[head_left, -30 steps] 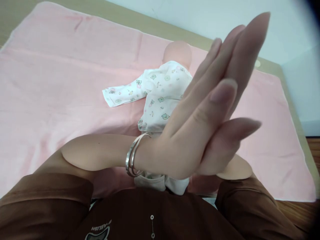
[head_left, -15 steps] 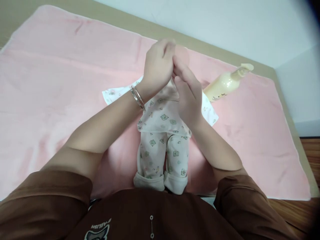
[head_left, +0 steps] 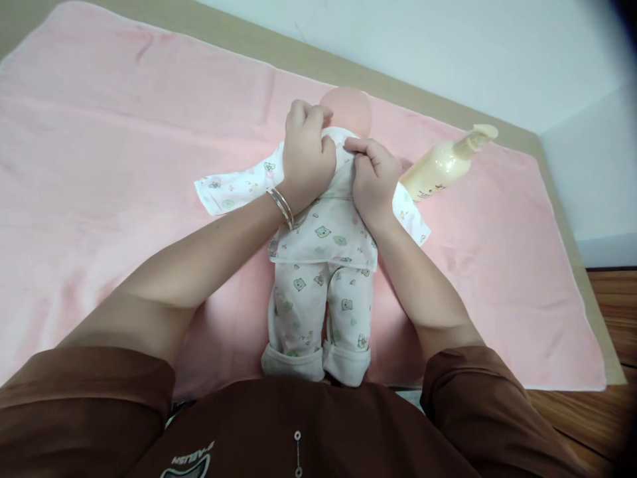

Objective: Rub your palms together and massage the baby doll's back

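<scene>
A doll lies on its back or front, I cannot tell which, its bald head (head_left: pixel 352 109) away from me. It wears a white printed shirt (head_left: pixel 322 232) and matching trousers (head_left: pixel 298 305) with turned-up cuffs. My left hand (head_left: pixel 309 149), with two thin bangles at the wrist, is closed at the shirt's neckline on the left, its fingers curled. My right hand (head_left: pixel 375 179) is closed at the neckline on the right, index finger bent over the cloth. The fingertips are partly hidden. Both shirt sleeves lie spread out to the sides.
Under the doll is a pink mat (head_left: pixel 124 166) on a beige table (head_left: pixel 239 40). A pale yellow pump bottle (head_left: pixel 438 169) lies tilted close to the right sleeve. Beyond the table's back edge stands a white wall (head_left: pixel 423 53). Wooden floor (head_left: pixel 617 312) shows at the right.
My hands were pressed together above the doll's chest. They have come apart and down onto the shirt's neckline, so the head and upper shirt now show. The view has shifted slightly.
</scene>
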`<state>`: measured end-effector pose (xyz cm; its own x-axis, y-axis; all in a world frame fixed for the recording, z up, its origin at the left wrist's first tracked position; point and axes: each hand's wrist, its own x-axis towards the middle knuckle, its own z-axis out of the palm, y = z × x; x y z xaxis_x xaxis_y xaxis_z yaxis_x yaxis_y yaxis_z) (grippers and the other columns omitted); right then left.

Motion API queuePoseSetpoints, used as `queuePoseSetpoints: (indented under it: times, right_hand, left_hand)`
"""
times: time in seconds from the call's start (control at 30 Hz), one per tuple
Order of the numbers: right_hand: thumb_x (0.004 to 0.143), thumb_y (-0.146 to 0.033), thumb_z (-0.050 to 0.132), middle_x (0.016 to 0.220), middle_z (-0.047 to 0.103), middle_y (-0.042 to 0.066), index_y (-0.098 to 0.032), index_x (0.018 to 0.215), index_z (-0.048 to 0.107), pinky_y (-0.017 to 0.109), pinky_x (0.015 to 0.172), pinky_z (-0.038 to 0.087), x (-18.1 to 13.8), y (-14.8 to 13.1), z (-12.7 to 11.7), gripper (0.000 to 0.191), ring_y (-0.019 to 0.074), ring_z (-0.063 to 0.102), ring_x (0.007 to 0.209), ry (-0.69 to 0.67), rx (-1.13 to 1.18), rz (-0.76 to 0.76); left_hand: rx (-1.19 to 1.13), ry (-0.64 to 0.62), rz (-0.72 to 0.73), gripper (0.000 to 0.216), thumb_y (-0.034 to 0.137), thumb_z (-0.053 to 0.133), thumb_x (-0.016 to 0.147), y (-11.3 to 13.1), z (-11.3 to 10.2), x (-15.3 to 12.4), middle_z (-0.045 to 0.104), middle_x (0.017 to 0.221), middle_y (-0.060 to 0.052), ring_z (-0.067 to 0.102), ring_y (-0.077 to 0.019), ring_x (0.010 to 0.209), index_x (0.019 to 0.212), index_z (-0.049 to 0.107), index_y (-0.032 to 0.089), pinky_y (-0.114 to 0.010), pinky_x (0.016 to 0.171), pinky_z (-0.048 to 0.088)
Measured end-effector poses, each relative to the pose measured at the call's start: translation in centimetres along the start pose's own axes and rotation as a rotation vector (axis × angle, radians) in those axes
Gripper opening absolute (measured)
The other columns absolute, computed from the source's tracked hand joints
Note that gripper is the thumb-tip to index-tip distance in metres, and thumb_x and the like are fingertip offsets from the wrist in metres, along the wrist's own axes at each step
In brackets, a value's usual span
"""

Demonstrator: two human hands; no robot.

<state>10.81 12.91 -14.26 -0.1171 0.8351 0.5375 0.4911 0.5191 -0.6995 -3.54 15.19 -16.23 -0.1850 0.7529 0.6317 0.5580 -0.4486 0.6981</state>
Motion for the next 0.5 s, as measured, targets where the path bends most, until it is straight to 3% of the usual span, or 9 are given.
queuePoseSetpoints:
  times: [0.13,0.23,0.33,0.43,0.5]
  right_hand:
    - [0.088,-0.014,0.038,0.103,0.075,0.001,-0.022,0.094,0.070,0.039,0.103,0.057,-0.2,0.8,-0.5,0.033,0.0160,0.070,0.105,0.045,-0.003,-0.044]
    - [0.089,-0.017,0.041,0.103,0.073,0.003,-0.022,0.095,0.069,0.041,0.101,0.055,-0.1,2.0,-1.0,0.029,0.0185,0.067,0.104,0.019,-0.044,-0.121]
    - [0.090,-0.021,0.041,0.106,0.069,0.007,-0.021,0.100,0.067,0.047,0.103,0.052,0.1,2.6,-1.3,0.028,0.0227,0.063,0.107,-0.020,-0.146,-0.077]
    - [0.094,-0.024,0.039,0.112,0.065,0.011,-0.019,0.108,0.065,0.056,0.110,0.047,-0.5,1.7,-1.4,0.030,0.0271,0.058,0.116,-0.080,-0.265,0.047]
    - [0.098,-0.029,0.040,0.126,0.061,0.013,-0.019,0.119,0.061,0.062,0.119,0.039,-1.7,0.0,-1.4,0.032,0.0307,0.052,0.130,-0.160,-0.303,0.051]
  left_hand:
    - [-0.006,-0.047,0.052,0.043,0.062,0.038,0.102,-1.5,-0.4,-1.3,0.055,0.104,-0.008,0.045,-0.0195,0.099,0.100,0.057,0.024,-0.043,0.092,0.044]
    - [0.020,-0.106,0.043,0.046,0.062,0.032,0.102,-2.4,-1.0,-2.2,0.058,0.102,-0.007,0.046,-0.0220,0.101,0.101,0.058,0.025,-0.045,0.095,0.041]
    - [0.048,-0.152,0.047,0.051,0.067,0.028,0.101,-2.9,-1.3,-2.6,0.060,0.104,-0.008,0.046,-0.0239,0.103,0.107,0.058,0.026,-0.047,0.095,0.039]
    - [0.060,-0.177,0.023,0.052,0.070,0.032,0.101,-3.0,-1.4,-2.6,0.061,0.107,-0.008,0.045,-0.0238,0.103,0.109,0.058,0.025,-0.048,0.098,0.039]
    - [0.079,-0.180,0.006,0.038,0.058,0.041,0.104,-2.4,-1.6,-2.5,0.062,0.110,-0.008,0.047,-0.0243,0.105,0.108,0.059,0.025,-0.048,0.099,0.040]
